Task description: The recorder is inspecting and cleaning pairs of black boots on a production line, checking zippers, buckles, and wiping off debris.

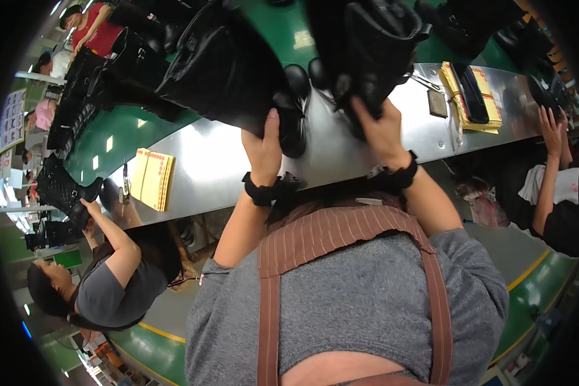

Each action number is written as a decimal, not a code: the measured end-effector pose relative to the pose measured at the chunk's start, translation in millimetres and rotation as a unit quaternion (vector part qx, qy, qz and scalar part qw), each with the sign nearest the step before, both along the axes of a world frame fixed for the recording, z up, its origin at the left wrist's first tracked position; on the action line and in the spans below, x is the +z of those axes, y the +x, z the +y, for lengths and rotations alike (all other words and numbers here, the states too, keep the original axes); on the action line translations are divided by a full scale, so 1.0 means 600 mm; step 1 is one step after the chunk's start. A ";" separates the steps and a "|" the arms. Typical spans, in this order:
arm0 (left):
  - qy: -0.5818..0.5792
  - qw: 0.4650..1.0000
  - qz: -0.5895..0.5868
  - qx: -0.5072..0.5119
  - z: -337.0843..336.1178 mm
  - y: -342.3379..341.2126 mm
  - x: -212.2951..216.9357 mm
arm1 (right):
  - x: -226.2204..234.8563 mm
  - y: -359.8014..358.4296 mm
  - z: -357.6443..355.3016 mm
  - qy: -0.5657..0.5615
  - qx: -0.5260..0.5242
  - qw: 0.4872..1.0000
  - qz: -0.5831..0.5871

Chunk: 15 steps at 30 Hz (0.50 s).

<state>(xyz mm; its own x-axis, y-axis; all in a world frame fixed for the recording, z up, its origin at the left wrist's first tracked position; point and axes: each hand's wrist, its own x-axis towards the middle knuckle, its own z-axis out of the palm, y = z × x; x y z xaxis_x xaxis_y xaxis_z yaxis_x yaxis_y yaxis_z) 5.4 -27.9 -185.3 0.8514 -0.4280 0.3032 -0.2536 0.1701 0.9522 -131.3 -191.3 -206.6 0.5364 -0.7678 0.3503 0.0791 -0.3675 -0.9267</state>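
My left hand [264,149] grips the lower edge of a tall black leather boot [228,67] that lies across the green conveyor belt [119,138] and the steel bench [219,161]. My right hand [381,128] holds a second black boot [367,45] just to the right. Both wrists wear black straps. I have a grey shirt and a brown striped apron.
Several more black boots [77,96] lie along the belt at left. A yellow paper stack [151,179] sits on the bench left, another with a dark case [473,93] at right. A seated person [116,270] works at my left, another person's arm [550,161] at right.
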 end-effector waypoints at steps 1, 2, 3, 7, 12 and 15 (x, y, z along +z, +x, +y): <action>-0.008 1.000 -0.023 -0.001 0.017 0.012 0.000 | -0.001 -0.009 -0.014 0.006 -0.014 1.000 0.009; -0.007 0.999 -0.029 -0.014 0.031 0.022 0.000 | -0.001 -0.021 -0.027 -0.010 -0.019 1.000 0.003; -0.005 0.999 -0.030 -0.013 0.041 0.029 -0.003 | -0.001 -0.033 -0.035 -0.010 -0.010 1.000 -0.018; 0.032 0.997 -0.044 -0.049 0.060 0.027 -0.016 | -0.004 -0.068 -0.060 -0.087 -0.031 0.996 0.011; 0.019 0.994 -0.109 0.013 0.061 0.016 0.014 | -0.016 -0.098 -0.031 -0.156 -0.134 0.979 0.005; -0.128 0.943 -0.299 0.069 0.076 0.028 0.089 | -0.004 -0.116 0.009 -0.359 -0.102 0.925 -0.069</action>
